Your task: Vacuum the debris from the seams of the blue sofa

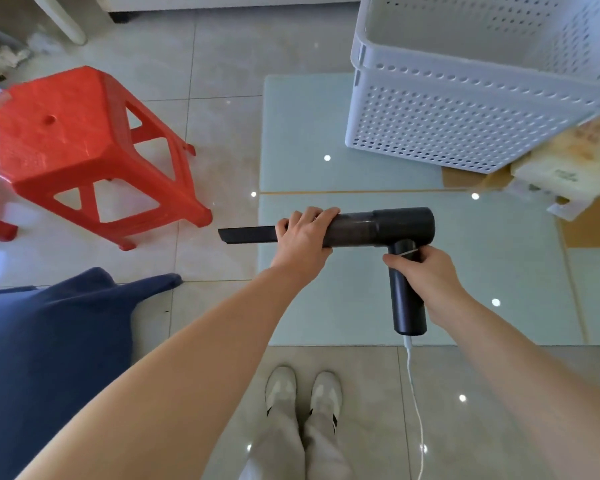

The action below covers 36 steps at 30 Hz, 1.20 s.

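I hold a black handheld vacuum (402, 225) level in front of me, above a pale green floor mat. Its narrow crevice nozzle (246, 234) points left. My left hand (303, 237) wraps over the barrel just behind the nozzle. My right hand (421, 271) grips the handle, which hangs down. A white cable (417, 403) trails from the handle's bottom towards the floor. The blue sofa (49, 348) shows at the lower left, its corner well below and left of the nozzle. No debris is visible on it.
A red plastic stool (84, 150) stands on the tiled floor at the left, with a second red one at the frame's left edge. Stacked white perforated baskets (465, 109) sit at the upper right beside cardboard (561, 168). My shoes (303, 393) are below.
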Each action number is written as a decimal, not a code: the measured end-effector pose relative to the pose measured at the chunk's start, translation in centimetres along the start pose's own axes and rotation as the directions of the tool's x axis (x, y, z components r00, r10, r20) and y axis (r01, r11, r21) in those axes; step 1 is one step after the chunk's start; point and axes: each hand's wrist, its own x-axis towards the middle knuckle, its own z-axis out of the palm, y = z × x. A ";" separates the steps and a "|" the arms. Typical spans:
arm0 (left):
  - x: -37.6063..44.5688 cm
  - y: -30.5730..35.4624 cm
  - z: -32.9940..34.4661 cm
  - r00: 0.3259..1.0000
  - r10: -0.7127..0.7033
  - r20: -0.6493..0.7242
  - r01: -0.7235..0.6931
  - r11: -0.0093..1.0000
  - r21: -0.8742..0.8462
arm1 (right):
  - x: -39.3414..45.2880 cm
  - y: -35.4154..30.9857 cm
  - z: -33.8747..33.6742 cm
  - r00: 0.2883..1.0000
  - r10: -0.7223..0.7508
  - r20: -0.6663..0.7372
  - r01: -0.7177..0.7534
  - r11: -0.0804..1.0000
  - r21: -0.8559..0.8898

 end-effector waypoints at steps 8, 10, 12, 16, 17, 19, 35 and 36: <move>2.2 -0.7 4.1 0.999 0.041 0.032 -0.043 0.999 0.034 | 3.2 3.6 0.9 0.994 0.005 -0.107 -0.004 1.000 0.008; 2.5 -0.9 4.6 0.998 0.039 0.053 -0.041 0.998 0.045 | 3.7 4.0 0.9 0.993 0.013 -0.114 -0.013 1.000 0.000; 2.7 -0.9 4.9 0.998 0.039 0.053 -0.043 0.996 0.074 | 4.2 4.2 0.8 0.994 0.030 -0.103 -0.031 0.999 -0.009; 3.1 -1.2 5.2 0.997 0.030 0.073 -0.037 0.994 0.102 | 4.7 4.4 0.8 0.995 0.043 -0.092 -0.046 0.998 -0.031; 3.2 -1.2 5.2 0.996 0.023 0.087 -0.032 0.994 0.106 | 4.8 4.4 0.9 0.995 0.048 -0.093 -0.052 0.998 -0.037; 3.4 -1.3 5.3 0.994 0.022 0.103 -0.033 0.993 0.110 | 5.0 4.5 1.0 0.994 0.050 -0.099 -0.055 0.997 -0.045; 1.6 -1.6 0.4 0.993 0.035 0.113 -0.055 0.983 0.176 | 2.1 2.3 -1.8 0.993 0.005 -0.116 -0.043 0.945 -0.323; 1.3 -1.8 -0.2 0.993 0.011 0.119 -0.027 0.990 0.137 | 1.5 1.9 -2.0 0.993 0.004 -0.122 -0.043 0.946 -0.320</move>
